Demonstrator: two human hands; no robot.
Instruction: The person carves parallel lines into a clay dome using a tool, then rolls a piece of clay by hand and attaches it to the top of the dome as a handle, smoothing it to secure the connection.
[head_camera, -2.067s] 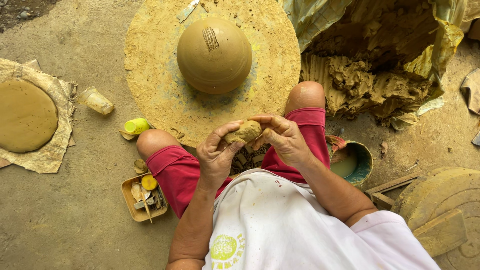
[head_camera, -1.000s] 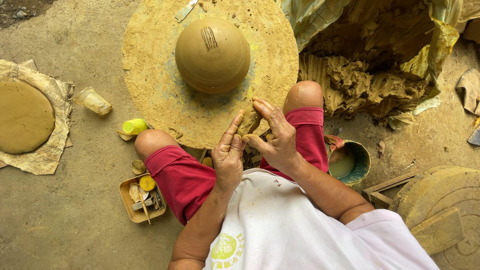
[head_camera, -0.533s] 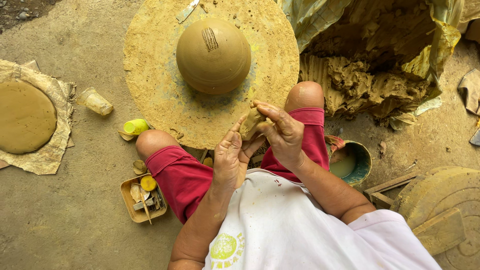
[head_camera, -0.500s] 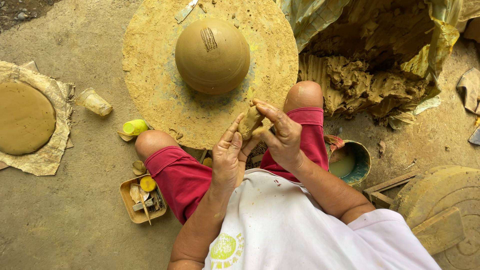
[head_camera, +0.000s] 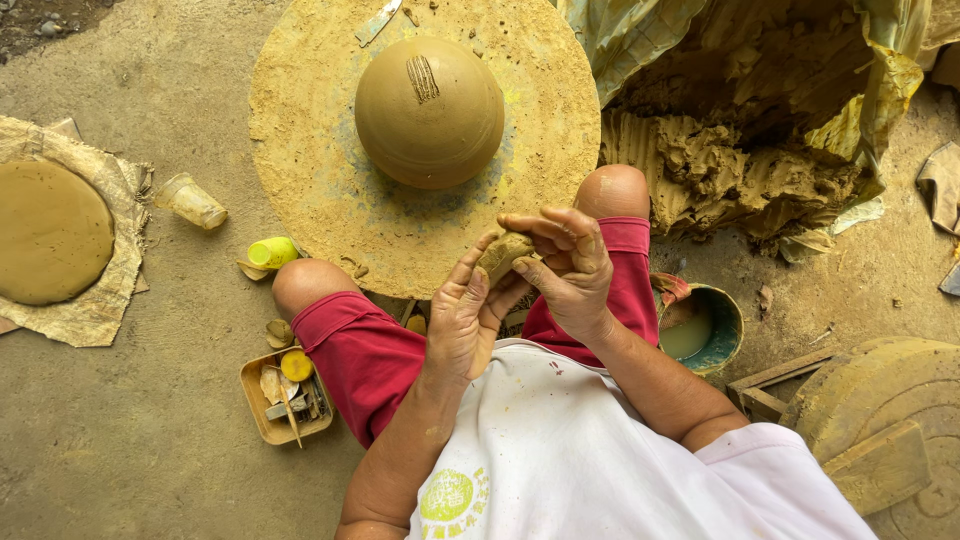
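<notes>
Head view: your left hand (head_camera: 462, 322) and right hand (head_camera: 568, 268) meet over your lap, clay lump (head_camera: 503, 255) pressed between them. Left fingers flat and extended against the lump's side, right fingers curled over it, gripping. Lump sits just off the near edge of the round wheel slab (head_camera: 300, 170); domed clay pot (head_camera: 430, 112) at slab centre. Raw clay heap (head_camera: 740, 160) to your right, water bucket (head_camera: 722, 320) by your right knee, tool tray (head_camera: 285, 396) by your left
</notes>
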